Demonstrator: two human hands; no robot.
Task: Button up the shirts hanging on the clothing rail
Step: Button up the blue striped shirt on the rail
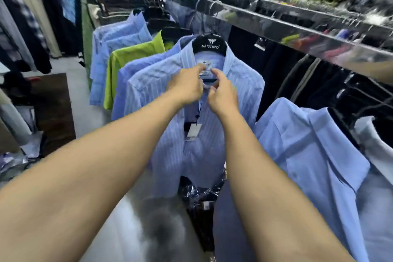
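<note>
**Forearms reach up to the striped shirt's collar**

Two bare forearms run from the bottom corners of the frame up toward the centre, both nearly straight at the elbow and converging at the neck opening of the striped shirt (204, 155). The left hand (187, 86) is seen from the back, wrist level, its fingers curled in. The fingertips pinch the shirt's front edge just below the neck label (205, 64). The right hand (223, 95) sits just beside it, almost touching, turned slightly inward. Its thumb and forefinger are raised and closed on the opposite front edge at the collar. Motion blur softens both sets of fingertips, so the button and buttonhole themselves cannot be made out.

The striped shirt hangs at centre frame on a black hanger (209, 45) printed ARISTINO, hooked over the shiny rail (276, 25). The rail crosses from upper centre down to the right edge. The shirt's front is open below the hands, and a price tag (194, 132) dangles on a cord in the gap.

Left of it on the same rail hang more blue shirts and a green shirt (131, 57). At lower right a plain blue shirt (308, 144) hangs with a white shirt (374, 140) beside it. Dark garments (319, 85) hang behind the rail. Pale floor (127, 208) shows between the forearms.
</note>
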